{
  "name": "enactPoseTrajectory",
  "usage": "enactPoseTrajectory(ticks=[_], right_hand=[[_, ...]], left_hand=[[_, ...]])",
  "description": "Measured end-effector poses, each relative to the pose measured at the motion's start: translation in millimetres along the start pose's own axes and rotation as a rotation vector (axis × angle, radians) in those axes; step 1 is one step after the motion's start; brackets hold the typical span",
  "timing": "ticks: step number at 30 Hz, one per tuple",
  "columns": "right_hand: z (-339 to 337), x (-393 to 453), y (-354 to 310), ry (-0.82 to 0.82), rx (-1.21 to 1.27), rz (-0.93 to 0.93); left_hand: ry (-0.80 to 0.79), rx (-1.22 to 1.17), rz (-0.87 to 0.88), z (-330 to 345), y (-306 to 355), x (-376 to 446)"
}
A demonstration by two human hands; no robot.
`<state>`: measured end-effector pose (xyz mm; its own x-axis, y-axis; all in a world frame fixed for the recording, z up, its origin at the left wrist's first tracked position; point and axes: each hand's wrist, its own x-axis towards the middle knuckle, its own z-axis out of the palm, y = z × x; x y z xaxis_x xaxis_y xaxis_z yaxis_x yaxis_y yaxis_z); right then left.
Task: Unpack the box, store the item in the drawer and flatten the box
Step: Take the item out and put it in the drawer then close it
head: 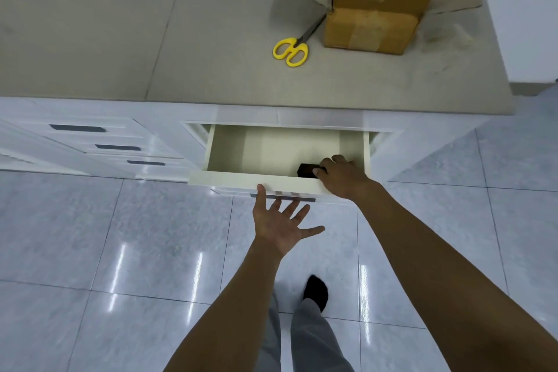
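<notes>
The white drawer [229,148] stands pulled out below the countertop. Inside it at the front right, my right hand [342,175] grips a small black item [305,170], low over the drawer floor. My left hand [280,220] is spread open, its fingertips touching the drawer's front by the dark handle. The cardboard box [370,26] stands on the countertop at the far right with its flaps open.
Yellow-handled scissors [291,50] lie on the grey countertop [120,24] just left of the box. A column of shut drawers [99,139] is at the left. A white wall [525,9] borders the counter's right side. Glossy tiled floor below, my legs on it.
</notes>
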<state>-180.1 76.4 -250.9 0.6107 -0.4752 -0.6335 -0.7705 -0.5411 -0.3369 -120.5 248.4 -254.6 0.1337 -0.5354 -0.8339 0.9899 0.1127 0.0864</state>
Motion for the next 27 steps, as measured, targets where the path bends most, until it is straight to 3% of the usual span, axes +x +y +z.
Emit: enactPoseTrajectory(ticks=[5,7,10,12,14,17,20,27], right_hand=[[-13.4,-21.5,-13.5,0.003,-0.076,-0.055],[-25.5,-35.6,-25.2,0.241,-0.155,-0.194],[-47.7,-56.2,-48.4,0.756,-0.088,-0.526],[-64.0,-58.3,-56.5,0.990,-0.108,-0.615],[-76.7,-53.7,-52.7,0.951,-0.173,-0.474],[-79.9,-45.3,-28.3,0.726,-0.259,-0.222],[-72.6,-42.4,-16.2,0.697,-0.336,-0.210],[-81.8,-48.4,-25.1,0.610,-0.244,-0.180]], left_hand=[[-0.086,-0.068,-0.002,7.7,-4.2,-11.4],[-0.117,-0.105,0.002,15.4,-4.5,-14.5],[-0.176,-0.190,0.006,28.5,-4.6,-15.3],[-0.180,-0.211,0.014,34.7,-5.8,-12.9],[-0.199,-0.236,0.031,37.7,-5.3,-8.0],[-0.180,-0.293,0.056,44.6,-0.6,4.8],[-0.174,-0.284,0.082,57.6,8.0,18.3],[-0.116,-0.343,0.168,109.6,14.3,36.0]])
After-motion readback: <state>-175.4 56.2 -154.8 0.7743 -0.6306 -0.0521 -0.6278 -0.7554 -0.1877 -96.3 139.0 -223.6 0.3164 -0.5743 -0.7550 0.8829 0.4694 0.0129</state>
